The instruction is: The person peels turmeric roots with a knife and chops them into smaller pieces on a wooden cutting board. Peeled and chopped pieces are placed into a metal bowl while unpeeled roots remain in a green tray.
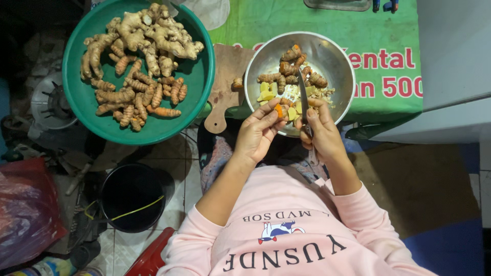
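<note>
Left hand fingers pinch orange root piece | right hand grips knife beside it

A green basin heaped with raw rhizomes, a wooden board, 1 black bucket.

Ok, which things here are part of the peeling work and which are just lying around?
In use: left hand holding a turmeric piece; right hand with the knife; steel bowl of cut roots; green basin of ginger and turmeric roots.

Lying about: wooden cutting board, black bucket, red plastic bag, gas burner.
</note>
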